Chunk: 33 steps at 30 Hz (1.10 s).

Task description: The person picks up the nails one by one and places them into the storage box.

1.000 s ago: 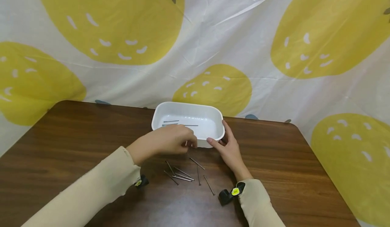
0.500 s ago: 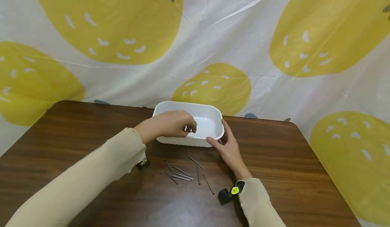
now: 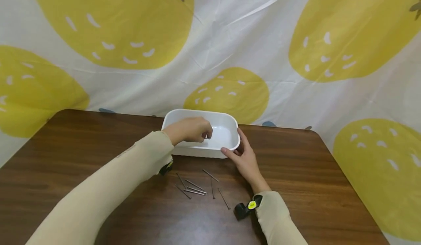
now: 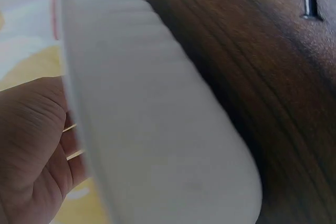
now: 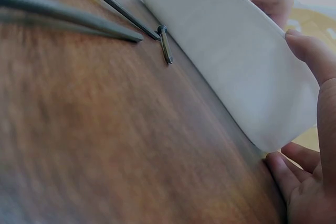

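A white rectangular tray [image 3: 200, 152] with rounded corners stands near the table's far edge. My left hand [image 3: 190, 129] reaches over its front rim into the left and middle part, fingers bent downward. In the left wrist view the tray wall [image 4: 142, 93] hides the fingertips, so whether they pinch anything is not visible. My right hand [image 3: 246, 162] holds the tray's front right corner. Its thumb rests at the rim and its other fingers [image 5: 281, 174] curl round the end. Several loose nails [image 3: 196, 191] lie on the table before the tray.
The brown wooden table [image 3: 306, 186] has its far edge just behind the tray. A hanging cloth [image 3: 144, 87] printed with yellow fruit stands behind. Close nails [image 5: 115, 4] show in the right wrist view.
My left hand has moved from the tray's front edge up and over the rim into the tray, covering the nails seen inside earlier. My right hand keeps its hold on the corner.
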Available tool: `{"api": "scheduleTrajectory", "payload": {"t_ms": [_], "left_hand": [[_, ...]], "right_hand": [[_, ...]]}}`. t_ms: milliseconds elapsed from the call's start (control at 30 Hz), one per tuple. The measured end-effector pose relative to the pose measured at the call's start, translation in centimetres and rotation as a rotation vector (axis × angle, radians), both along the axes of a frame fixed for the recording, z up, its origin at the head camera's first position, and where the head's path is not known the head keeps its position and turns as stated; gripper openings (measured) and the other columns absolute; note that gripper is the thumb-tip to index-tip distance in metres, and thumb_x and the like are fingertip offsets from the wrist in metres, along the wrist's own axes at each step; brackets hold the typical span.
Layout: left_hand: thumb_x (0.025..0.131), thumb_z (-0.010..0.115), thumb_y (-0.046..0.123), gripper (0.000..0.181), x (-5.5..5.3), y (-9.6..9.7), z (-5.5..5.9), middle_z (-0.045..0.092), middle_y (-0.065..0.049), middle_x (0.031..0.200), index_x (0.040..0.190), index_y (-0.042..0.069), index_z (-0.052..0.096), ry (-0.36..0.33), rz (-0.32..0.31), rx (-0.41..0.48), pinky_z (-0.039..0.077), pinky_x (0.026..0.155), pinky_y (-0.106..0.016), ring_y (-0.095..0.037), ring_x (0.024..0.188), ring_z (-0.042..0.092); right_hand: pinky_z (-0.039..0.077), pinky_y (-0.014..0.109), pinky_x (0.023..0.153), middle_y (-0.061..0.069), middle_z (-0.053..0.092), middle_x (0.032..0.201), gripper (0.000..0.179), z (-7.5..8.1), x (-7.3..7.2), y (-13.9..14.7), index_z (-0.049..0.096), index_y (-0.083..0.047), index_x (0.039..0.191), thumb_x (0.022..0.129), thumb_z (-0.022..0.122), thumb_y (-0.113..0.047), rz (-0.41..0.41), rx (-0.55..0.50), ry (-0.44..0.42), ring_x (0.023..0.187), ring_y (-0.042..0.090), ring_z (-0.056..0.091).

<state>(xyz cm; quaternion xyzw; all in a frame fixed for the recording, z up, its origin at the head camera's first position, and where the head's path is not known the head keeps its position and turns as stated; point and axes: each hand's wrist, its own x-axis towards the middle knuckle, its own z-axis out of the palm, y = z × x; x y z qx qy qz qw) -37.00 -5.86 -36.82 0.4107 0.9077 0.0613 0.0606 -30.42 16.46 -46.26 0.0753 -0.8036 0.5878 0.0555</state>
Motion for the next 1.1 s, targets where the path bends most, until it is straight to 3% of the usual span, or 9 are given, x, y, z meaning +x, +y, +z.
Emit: {"api": "scheduleTrajectory", "payload": {"t_ms": [233, 500, 633, 900, 1100], "left_hand": [[0.084, 0.064, -0.002, 0.023, -0.7, 1.1, -1.1, 0.076, -0.003, 0.100, 0.096, 0.012, 0.076, 0.022, 0.057, -0.106, 0.056, 0.083, -0.035, -0.020, 0.093, 0.068], [0.085, 0.063, -0.001, 0.020, -1.0, 1.9, -1.2, 0.075, -0.004, 0.104, 0.095, 0.013, 0.075, 0.056, 0.072, -0.135, 0.056, 0.085, -0.038, -0.023, 0.095, 0.068], [0.087, 0.063, 0.000, 0.018, -1.1, 1.9, -1.2, 0.074, -0.005, 0.106, 0.097, 0.011, 0.074, 0.030, 0.095, -0.125, 0.055, 0.087, -0.039, -0.024, 0.097, 0.067], [0.085, 0.062, -0.001, 0.022, -1.5, 1.6, -1.4, 0.071, -0.006, 0.104, 0.098, 0.011, 0.074, -0.092, 0.165, -0.073, 0.053, 0.090, -0.036, -0.022, 0.097, 0.063], [0.083, 0.060, -0.002, 0.024, -1.7, 1.7, -1.3, 0.070, -0.007, 0.102, 0.099, 0.011, 0.073, -0.117, 0.169, -0.056, 0.053, 0.088, -0.036, -0.020, 0.094, 0.061]], "right_hand": [[0.044, 0.048, 0.112, 0.015, 0.053, 0.149, 0.090, 0.1, 0.0, -0.2, 0.026, -0.027, 0.160, 0.087, 0.078, -0.024, -0.005, 0.006, 0.000, 0.133, 0.030, 0.055], [0.043, 0.050, 0.113, 0.016, 0.051, 0.150, 0.090, 0.3, -0.1, -0.6, 0.026, -0.025, 0.161, 0.088, 0.078, -0.023, 0.007, -0.010, 0.013, 0.135, 0.031, 0.054], [0.042, 0.050, 0.115, 0.018, 0.051, 0.150, 0.089, 0.4, 0.0, -0.7, 0.025, -0.023, 0.161, 0.088, 0.077, -0.022, 0.014, -0.012, 0.013, 0.136, 0.032, 0.053], [0.042, 0.051, 0.114, 0.017, 0.051, 0.151, 0.089, 0.4, 0.2, -0.7, 0.026, -0.024, 0.160, 0.088, 0.078, -0.024, 0.005, -0.005, 0.009, 0.136, 0.033, 0.053], [0.042, 0.051, 0.114, 0.017, 0.049, 0.153, 0.089, 0.6, 0.3, -0.6, 0.025, -0.023, 0.161, 0.089, 0.077, -0.024, 0.003, -0.006, 0.011, 0.137, 0.033, 0.052]]}}
